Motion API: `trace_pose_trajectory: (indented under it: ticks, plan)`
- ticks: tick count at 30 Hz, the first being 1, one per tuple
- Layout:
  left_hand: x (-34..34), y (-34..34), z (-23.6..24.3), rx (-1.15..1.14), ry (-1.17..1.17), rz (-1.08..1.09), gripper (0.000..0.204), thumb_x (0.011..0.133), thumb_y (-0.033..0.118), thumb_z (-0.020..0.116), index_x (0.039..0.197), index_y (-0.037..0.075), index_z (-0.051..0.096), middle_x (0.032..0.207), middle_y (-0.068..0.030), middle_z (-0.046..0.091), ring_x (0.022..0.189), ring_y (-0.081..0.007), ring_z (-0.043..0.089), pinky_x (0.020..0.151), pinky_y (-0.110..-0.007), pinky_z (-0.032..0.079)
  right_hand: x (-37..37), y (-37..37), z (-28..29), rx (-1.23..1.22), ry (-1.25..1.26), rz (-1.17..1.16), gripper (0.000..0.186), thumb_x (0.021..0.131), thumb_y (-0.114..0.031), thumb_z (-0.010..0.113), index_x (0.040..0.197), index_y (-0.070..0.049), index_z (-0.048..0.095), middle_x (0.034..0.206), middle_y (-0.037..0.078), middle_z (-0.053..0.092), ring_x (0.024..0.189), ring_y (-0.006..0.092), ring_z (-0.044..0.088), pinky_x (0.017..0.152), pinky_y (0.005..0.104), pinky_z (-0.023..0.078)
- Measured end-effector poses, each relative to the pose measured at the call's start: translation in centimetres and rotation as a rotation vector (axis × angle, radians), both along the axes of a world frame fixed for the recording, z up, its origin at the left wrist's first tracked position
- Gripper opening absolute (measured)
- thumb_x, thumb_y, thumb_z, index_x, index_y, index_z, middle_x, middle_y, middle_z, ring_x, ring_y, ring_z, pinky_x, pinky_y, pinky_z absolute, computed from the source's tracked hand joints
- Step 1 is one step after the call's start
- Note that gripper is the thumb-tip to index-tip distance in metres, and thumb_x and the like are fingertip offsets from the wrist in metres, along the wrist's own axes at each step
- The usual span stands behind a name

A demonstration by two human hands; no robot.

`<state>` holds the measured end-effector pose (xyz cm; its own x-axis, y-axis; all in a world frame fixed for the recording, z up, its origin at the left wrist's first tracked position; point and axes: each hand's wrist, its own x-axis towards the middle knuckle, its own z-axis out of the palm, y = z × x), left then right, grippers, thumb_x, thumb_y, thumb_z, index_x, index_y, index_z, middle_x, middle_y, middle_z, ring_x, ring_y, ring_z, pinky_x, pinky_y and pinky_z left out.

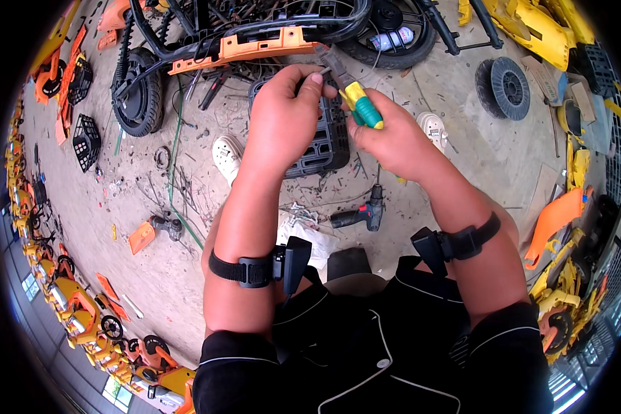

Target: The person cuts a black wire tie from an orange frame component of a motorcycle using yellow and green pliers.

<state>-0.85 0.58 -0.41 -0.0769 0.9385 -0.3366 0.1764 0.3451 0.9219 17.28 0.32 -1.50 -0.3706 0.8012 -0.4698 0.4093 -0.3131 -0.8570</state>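
Just below an orange panel (pixel 259 45) on a black vehicle frame, my left hand (pixel 286 117) has thumb and fingers closed on a small metal piece (pixel 324 71), perhaps a bolt or pin. My right hand (pixel 386 134) grips pliers (pixel 359 103) with yellow and green handles; their metal jaws reach up beside my left fingertips, near the panel's right end. Whether the jaws touch the small piece is unclear. Under my hands lies a black plastic crate-like part (pixel 321 152), partly hidden.
Wheels (pixel 136 103) and tangled parts lie around the frame. A cordless drill (pixel 372 210) and white bag (pixel 303 238) lie between my legs. A wire spool (pixel 510 90) sits right. Orange and yellow body panels (pixel 552 221) and rows of scooters (pixel 83 310) line the edges.
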Motion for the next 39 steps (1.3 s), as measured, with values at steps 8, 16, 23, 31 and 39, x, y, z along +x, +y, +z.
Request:
trace_pose_trajectory:
  ticks: [8,16,23,31,39]
  plan:
    - [-0.3,-0.1,0.3,-0.047,0.036,-0.035,0.032,0.102,0.014,0.052,0.127,-0.004,0.061,0.079,0.0001,0.063,0.065,-0.0051,0.047,0.059,-0.020,0.041,-0.3,-0.3,-0.4,-0.014,0.033,-0.008,0.029,0.086,-0.006,0.058,0.114,-0.001,0.056,0.083,0.002,0.058,0.066,0.0107,0.054,0.060,0.0273,0.046]
    - [-0.7,-0.3,0.3,-0.035,0.024,-0.007,0.030,0.103,0.015,0.051,0.125,-0.003,0.062,0.078,0.0017,0.063,0.063,-0.0035,0.045,0.058,-0.019,0.037,-0.7,-0.3,0.3,-0.028,-0.011,0.010,0.026,0.085,-0.009,0.059,0.110,-0.002,0.056,0.079,0.002,0.057,0.063,0.0101,0.053,0.058,0.0266,0.045]
    - [-0.6,-0.2,-0.3,0.000,-0.020,-0.002,0.027,0.103,0.013,0.050,0.121,-0.001,0.064,0.079,0.0012,0.063,0.062,-0.0039,0.044,0.056,-0.020,0.037,-0.4,-0.1,0.6,-0.240,0.122,-0.059,0.029,0.084,-0.007,0.058,0.113,-0.001,0.055,0.083,0.003,0.057,0.064,0.0105,0.054,0.058,0.0260,0.045]
    - [-0.9,-0.3,-0.1,0.000,0.006,-0.026,0.025,0.102,0.013,0.050,0.118,0.002,0.066,0.079,0.0013,0.064,0.062,-0.0046,0.045,0.056,-0.020,0.039,-0.2,0.0,-0.1,-0.222,0.261,0.025,0.043,0.082,-0.003,0.053,0.125,0.001,0.054,0.099,0.009,0.066,0.085,0.0145,0.061,0.077,0.0299,0.051]
    - [-0.7,-0.2,-0.2,0.000,-0.007,-0.037,0.024,0.102,0.013,0.050,0.118,0.002,0.066,0.079,0.0017,0.064,0.062,-0.0044,0.045,0.057,-0.020,0.039,0.1,0.4,0.3,-0.227,0.199,0.076,0.047,0.083,-0.003,0.052,0.130,0.001,0.053,0.111,0.008,0.068,0.093,0.0152,0.062,0.082,0.0313,0.052]
